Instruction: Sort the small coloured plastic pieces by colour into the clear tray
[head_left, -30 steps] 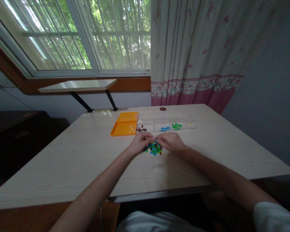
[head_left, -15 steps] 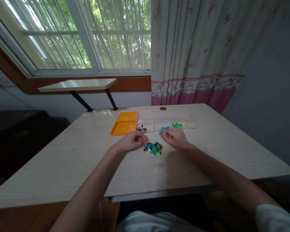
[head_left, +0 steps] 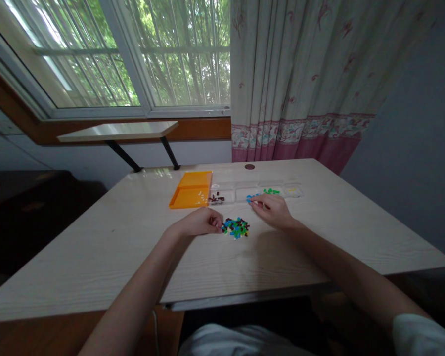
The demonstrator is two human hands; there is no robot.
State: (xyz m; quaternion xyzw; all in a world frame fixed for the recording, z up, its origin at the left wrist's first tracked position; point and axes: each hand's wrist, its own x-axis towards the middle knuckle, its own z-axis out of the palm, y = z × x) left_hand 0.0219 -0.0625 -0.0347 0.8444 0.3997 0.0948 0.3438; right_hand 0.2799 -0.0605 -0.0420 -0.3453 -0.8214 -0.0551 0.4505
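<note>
A pile of small mixed building bricks [head_left: 236, 227], blue, green, dark brown and a few yellow, lies on the table. At the pile's left edge is my left hand [head_left: 202, 221], its fingers curled and pressed together; whatever is between them is hidden. My right hand [head_left: 272, 210] reaches over the front rim of a clear divided tray [head_left: 228, 196]. A small blue brick [head_left: 248, 200] shows at its pinched fingertips, beside other blue bricks in that compartment. Other compartments hold dark brown bricks [head_left: 217, 198], green bricks [head_left: 271, 191] and yellow bricks [head_left: 291, 190].
An open orange case [head_left: 191, 189] with several small white pieces stands left of the clear tray. Behind it, a raised shelf [head_left: 118, 129] rests on black legs. A round brown cap [head_left: 249, 166] sits near the table's back edge, below the curtain [head_left: 274, 89].
My left hand has moved slightly down and left, its fingertips now at the pile's edge. My right fingertips have shifted a little away from me, bringing the blue brick to the compartment.
</note>
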